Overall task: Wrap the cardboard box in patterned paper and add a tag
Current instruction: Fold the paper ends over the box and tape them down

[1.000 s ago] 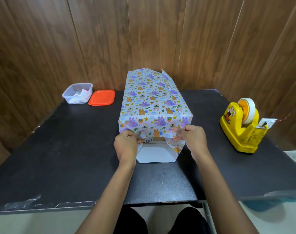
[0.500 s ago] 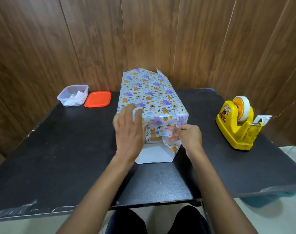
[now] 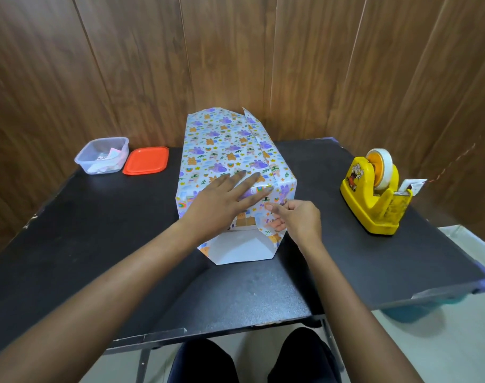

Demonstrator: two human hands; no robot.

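Observation:
The box, covered in white paper with purple and orange cartoon animals, stands in the middle of the black table. Its near end is still open: a white bottom flap lies flat on the table, and a little brown cardboard shows above it. My left hand lies flat, fingers spread, on the near top edge of the box. My right hand pinches the right side flap of the paper at the near right corner.
A yellow tape dispenser with a white roll stands at the right. A clear plastic tub with paper bits and its orange lid sit at the back left. A wood-panel wall rises behind the table.
My left hand let go of the left side flap, rose and came down flat on the box's top near edge. My right hand stayed pinching the right flap.

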